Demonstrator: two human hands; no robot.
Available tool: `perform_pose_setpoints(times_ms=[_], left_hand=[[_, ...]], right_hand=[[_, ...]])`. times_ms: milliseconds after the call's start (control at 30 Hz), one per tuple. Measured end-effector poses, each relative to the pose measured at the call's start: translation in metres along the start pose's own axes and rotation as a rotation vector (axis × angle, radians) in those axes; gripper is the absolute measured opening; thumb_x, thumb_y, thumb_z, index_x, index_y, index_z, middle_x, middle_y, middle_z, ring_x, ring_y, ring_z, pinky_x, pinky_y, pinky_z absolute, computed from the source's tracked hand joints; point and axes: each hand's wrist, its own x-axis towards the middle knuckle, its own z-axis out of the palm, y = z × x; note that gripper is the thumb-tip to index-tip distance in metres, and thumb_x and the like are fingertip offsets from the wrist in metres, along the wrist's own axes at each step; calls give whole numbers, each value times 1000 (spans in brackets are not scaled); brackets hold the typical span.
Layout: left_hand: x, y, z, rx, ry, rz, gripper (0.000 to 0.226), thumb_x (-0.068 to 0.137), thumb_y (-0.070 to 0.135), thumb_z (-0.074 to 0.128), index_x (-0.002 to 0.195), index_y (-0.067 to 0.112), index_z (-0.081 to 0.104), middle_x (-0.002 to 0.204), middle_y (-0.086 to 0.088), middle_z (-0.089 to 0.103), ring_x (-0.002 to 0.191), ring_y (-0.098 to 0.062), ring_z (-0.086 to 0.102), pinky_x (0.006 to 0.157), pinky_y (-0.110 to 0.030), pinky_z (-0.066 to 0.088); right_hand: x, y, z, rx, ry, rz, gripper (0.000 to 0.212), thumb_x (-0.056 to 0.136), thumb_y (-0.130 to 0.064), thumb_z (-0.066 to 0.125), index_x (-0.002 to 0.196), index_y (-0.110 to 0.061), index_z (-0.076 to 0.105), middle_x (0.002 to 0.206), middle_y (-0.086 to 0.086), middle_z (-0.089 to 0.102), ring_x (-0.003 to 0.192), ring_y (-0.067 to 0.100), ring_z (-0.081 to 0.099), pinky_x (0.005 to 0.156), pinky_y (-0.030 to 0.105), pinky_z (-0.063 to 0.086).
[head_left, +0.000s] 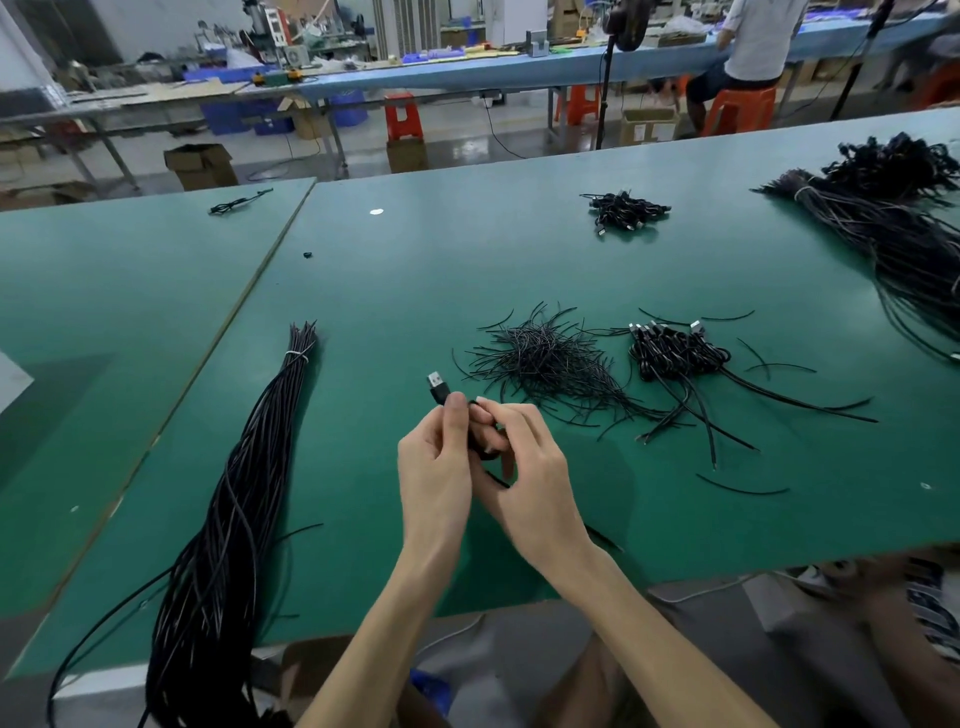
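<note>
The USB cable (439, 389) juts plug-first toward 11 o'clock from the gripping left hand (436, 473) — the right hand (535, 488) pinches its coil from 3 o'clock.

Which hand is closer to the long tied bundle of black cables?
Left. The left hand is to the right of the bundle; the right hand lies beyond it, farther right, both gripping a coiled cable.

From my feed the scene is evenly and fairly brightly lit from overhead, with only soft, short shadows under my hands (483, 457) on the green counter (389, 312). The wet-looking floor (467, 148) behind shows pale glare. The wide lens bows the counter's edges, and the far corners smear into blur; the middle stays sharp.
</note>
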Motion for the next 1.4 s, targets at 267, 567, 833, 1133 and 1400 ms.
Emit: perform_pose_setpoints(times_ms=[267,567,833,1133,1400], left_hand=[[8,-10,-25,-68,-133,-50,43,107,36,48,76,16,71,74,-4,67,74,-17,65,72,-23,53],[19,-13,-46,-70,-219,-156,35,98,34,59,97,2,73,86,-17,73,82,-27,75,73,-28,60],[23,-17,-55,0,-188,-232,26,102,22,59,95,2,75,98,-28,73,89,-35,76,87,-42,62],[15,-22,-43,455,-117,9,28,107,15,51,85,29,63,91,1,70,81,-4,68,74,-15,52],[7,-28,-38,670,-93,202,25,108,23,46,97,8,63,91,3,51,78,-13,57,76,-41,50]], right_hand=[[-1,1,2,-76,-86,-56,48,92,-10,74,139,-8,60,119,-2,58,91,-10,52,89,12,46],[-2,6,3,-51,-149,-11,52,97,-12,68,148,-13,54,127,-4,52,101,-3,54,87,10,44],[-1,5,3,-81,-191,-32,49,98,-10,66,146,-12,56,126,-6,53,97,-7,47,95,20,48],[-2,6,6,-289,-309,-29,58,102,-12,61,156,-10,40,140,2,52,110,21,64,96,32,53],[-4,4,11,-424,-282,15,51,103,-11,59,151,-1,43,129,12,60,112,25,65,94,32,55]])
